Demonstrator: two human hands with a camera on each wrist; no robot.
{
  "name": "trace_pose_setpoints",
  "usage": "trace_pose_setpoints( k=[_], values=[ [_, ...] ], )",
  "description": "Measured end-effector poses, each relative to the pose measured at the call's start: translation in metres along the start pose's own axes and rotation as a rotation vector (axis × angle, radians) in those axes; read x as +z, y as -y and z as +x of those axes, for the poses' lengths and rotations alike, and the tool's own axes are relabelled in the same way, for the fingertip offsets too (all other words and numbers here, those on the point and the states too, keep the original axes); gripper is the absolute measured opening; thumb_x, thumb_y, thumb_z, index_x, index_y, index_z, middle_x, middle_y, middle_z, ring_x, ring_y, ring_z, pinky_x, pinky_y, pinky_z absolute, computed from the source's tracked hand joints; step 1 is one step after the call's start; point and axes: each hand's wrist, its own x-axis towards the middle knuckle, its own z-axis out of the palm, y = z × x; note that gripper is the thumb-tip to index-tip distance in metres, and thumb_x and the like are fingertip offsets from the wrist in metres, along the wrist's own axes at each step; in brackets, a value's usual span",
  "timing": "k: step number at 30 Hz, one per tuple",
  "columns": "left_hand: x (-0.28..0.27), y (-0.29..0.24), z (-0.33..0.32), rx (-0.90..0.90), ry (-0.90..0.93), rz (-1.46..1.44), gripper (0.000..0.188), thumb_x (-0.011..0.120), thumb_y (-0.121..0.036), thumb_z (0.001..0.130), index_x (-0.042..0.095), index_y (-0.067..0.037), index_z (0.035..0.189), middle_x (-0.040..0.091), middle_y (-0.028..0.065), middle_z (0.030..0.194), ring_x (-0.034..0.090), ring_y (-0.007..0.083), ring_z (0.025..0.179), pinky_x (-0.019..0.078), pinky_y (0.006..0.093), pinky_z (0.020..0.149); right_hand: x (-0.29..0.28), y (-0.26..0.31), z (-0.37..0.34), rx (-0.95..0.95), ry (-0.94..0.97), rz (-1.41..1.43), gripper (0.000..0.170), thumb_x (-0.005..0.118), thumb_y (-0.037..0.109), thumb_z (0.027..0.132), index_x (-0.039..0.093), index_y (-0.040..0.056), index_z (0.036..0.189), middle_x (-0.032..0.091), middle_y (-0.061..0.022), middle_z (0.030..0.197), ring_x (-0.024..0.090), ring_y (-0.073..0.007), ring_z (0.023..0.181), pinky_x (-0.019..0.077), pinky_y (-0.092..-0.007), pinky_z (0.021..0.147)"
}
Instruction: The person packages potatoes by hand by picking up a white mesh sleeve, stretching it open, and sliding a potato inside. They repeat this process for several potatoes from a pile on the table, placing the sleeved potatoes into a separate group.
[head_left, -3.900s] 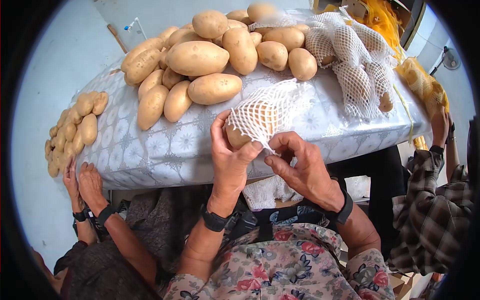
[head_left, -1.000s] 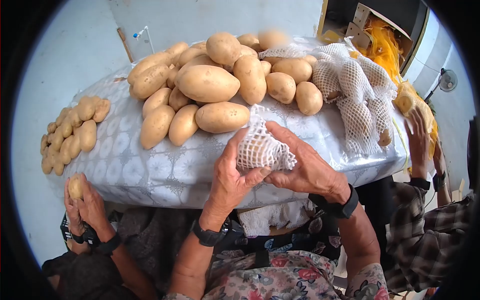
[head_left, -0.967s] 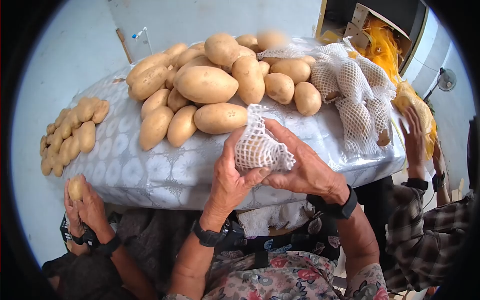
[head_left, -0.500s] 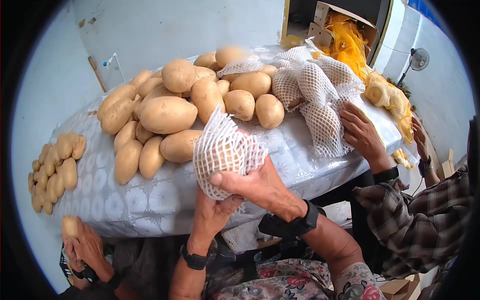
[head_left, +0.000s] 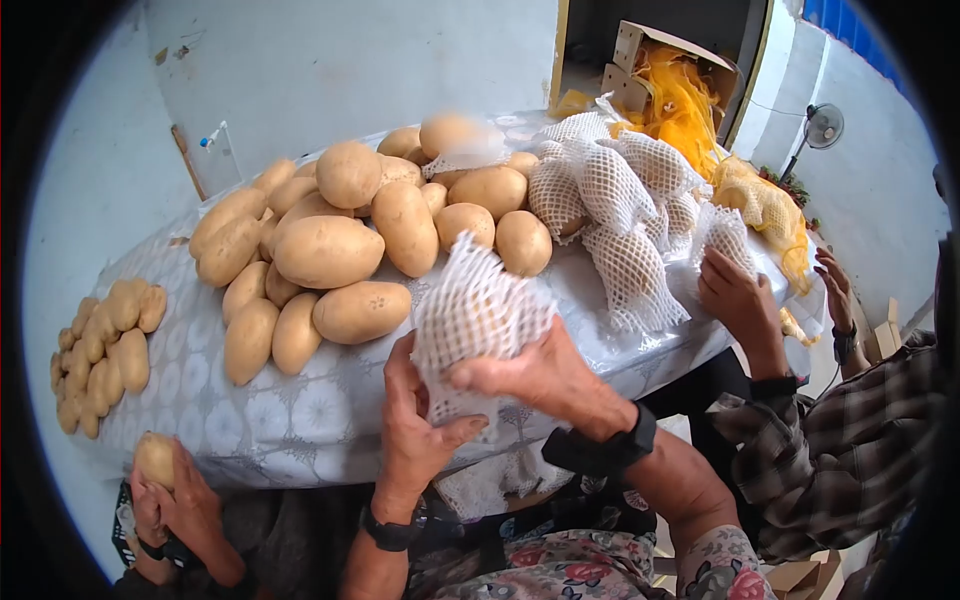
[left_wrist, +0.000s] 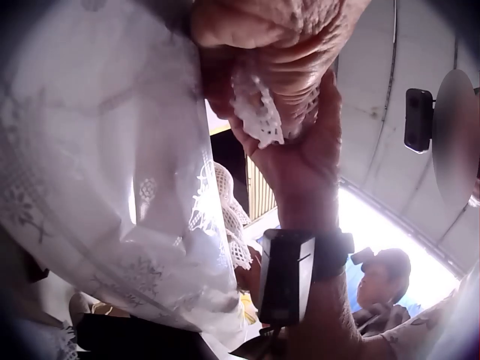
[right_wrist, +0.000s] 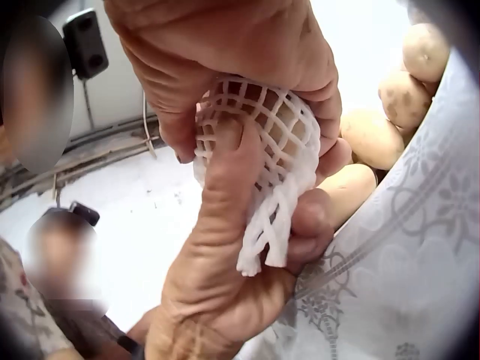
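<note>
A potato in a white foam net sleeve (head_left: 470, 305) is held up in front of the table, with the net's loose end pointing up. My right hand (head_left: 560, 380) grips it from the right, thumb across its near side. From the lower left my left hand (head_left: 415, 440) holds it, fingers along the side. In the right wrist view the netting (right_wrist: 289, 139) is stretched round the potato, a thumb pressing on it and a gathered end hanging down. The left wrist view shows only a bit of net (left_wrist: 259, 112) between the hands.
Bare potatoes (head_left: 330, 250) are heaped behind my hands; smaller ones (head_left: 110, 345) lie far left. Netted potatoes (head_left: 625, 265) stand right, near a yellow mesh bag (head_left: 765, 195). A neighbour's hand (head_left: 745, 305) holds a netted potato; another person's hands (head_left: 195, 500) hold a bare potato.
Earlier my fingers pinched the net's end; now both hands wrap the netted potato, turned loose end up. The view has swung right. The right neighbour has taken hold of a netted potato.
</note>
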Motion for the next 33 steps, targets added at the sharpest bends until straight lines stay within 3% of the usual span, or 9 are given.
trace_pose_setpoints(
  k=[2, 6, 10, 17, 20, 24, 26, 29, 33],
  values=[
    [0.001, 0.008, -0.004, -0.147, 0.044, -0.346, 0.087, 0.081, -0.038, 0.069, 0.034, 0.002, 0.131, 0.054, 0.0149, 0.116, 0.059, 0.0157, 0.089, 0.0514, 0.0284, 0.074, -0.02, 0.021, 0.003, 0.092, -0.03, -0.043, 0.059, 0.079, 0.017, 0.068, 0.052, -0.003, 0.117, 0.064, -0.0086, 0.103, 0.061, -0.016, 0.095, 0.0512, -0.0297, 0.083],
    [-0.009, 0.01, -0.006, -0.137, 0.167, -0.116, 0.047, 0.072, -0.021, 0.082, 0.051, 0.0, 0.118, 0.061, 0.0104, 0.103, 0.059, 0.0129, 0.085, 0.0507, 0.0249, 0.073, -0.082, 0.051, 0.03, -0.325, -0.26, -0.205, 0.052, 0.077, 0.015, 0.071, 0.054, -0.0033, 0.115, 0.066, -0.012, 0.099, 0.065, -0.0195, 0.089, 0.0544, -0.0315, 0.08],
    [-0.008, 0.005, -0.004, -0.162, 0.156, -0.102, 0.035, 0.068, -0.022, 0.086, 0.056, 0.002, 0.108, 0.062, 0.0081, 0.097, 0.059, 0.012, 0.084, 0.0495, 0.0242, 0.075, -0.142, 0.092, 0.061, -0.612, -0.751, -0.748, 0.061, 0.078, 0.013, 0.071, 0.048, 0.0006, 0.122, 0.065, -0.0104, 0.104, 0.065, -0.018, 0.089, 0.0555, -0.0283, 0.077],
    [-0.008, 0.012, -0.002, -0.092, 0.188, -0.061, 0.028, 0.067, -0.016, 0.087, 0.057, 0.003, 0.105, 0.063, 0.0091, 0.097, 0.06, 0.0118, 0.084, 0.0502, 0.0238, 0.074, -0.169, 0.085, 0.07, -0.321, -0.795, -1.249, 0.072, 0.08, 0.033, 0.062, 0.053, 0.0006, 0.12, 0.067, -0.0142, 0.094, 0.065, -0.0237, 0.084, 0.0512, -0.0335, 0.077],
    [-0.007, 0.011, 0.0, -0.101, 0.13, -0.073, 0.024, 0.067, -0.006, 0.082, 0.058, -0.001, 0.104, 0.065, 0.0091, 0.093, 0.064, 0.0154, 0.08, 0.053, 0.0267, 0.071, -0.178, 0.078, 0.056, 0.097, -0.724, -1.367, 0.068, 0.079, 0.038, 0.061, 0.058, 0.0022, 0.115, 0.067, -0.0143, 0.094, 0.065, -0.0246, 0.083, 0.0508, -0.0353, 0.076],
    [-0.008, 0.009, 0.0, -0.085, 0.141, -0.05, 0.023, 0.065, -0.004, 0.083, 0.058, -0.001, 0.104, 0.065, 0.0095, 0.094, 0.064, 0.0153, 0.081, 0.0529, 0.0264, 0.071, -0.234, 0.022, 0.017, 0.028, -0.714, -1.148, 0.048, 0.071, 0.039, 0.074, 0.065, 0.0002, 0.102, 0.066, -0.0097, 0.079, 0.06, -0.0156, 0.068, 0.048, -0.0314, 0.062],
    [-0.005, 0.008, 0.001, -0.061, 0.144, -0.019, 0.023, 0.065, -0.003, 0.083, 0.058, 0.0, 0.104, 0.065, 0.0096, 0.094, 0.064, 0.015, 0.081, 0.0529, 0.0265, 0.071, -0.238, 0.012, 0.002, 0.248, -0.72, -1.214, 0.049, 0.067, 0.044, 0.077, 0.066, 0.0004, 0.098, 0.067, -0.0122, 0.08, 0.064, -0.0211, 0.069, 0.0487, -0.0346, 0.066],
    [-0.005, 0.011, 0.0, -0.06, 0.128, -0.039, 0.022, 0.064, -0.003, 0.083, 0.058, 0.0, 0.104, 0.065, 0.0099, 0.094, 0.064, 0.0156, 0.081, 0.0529, 0.0269, 0.072, -0.26, 0.019, -0.009, 0.47, -0.624, -1.089, 0.048, 0.061, 0.045, 0.085, 0.065, -0.0011, 0.098, 0.064, -0.0078, 0.082, 0.057, -0.0141, 0.074, 0.046, -0.0309, 0.067],
    [-0.004, 0.009, 0.0, -0.068, 0.102, -0.048, 0.02, 0.061, -0.006, 0.086, 0.057, 0.001, 0.104, 0.065, 0.0098, 0.093, 0.064, 0.0161, 0.081, 0.0524, 0.027, 0.072, -0.252, 0.016, -0.019, 0.096, -0.518, -0.877, 0.047, 0.06, 0.03, 0.089, 0.05, 0.0011, 0.124, 0.06, -0.0065, 0.111, 0.056, -0.0128, 0.093, 0.0452, -0.0275, 0.08]
  ],
)
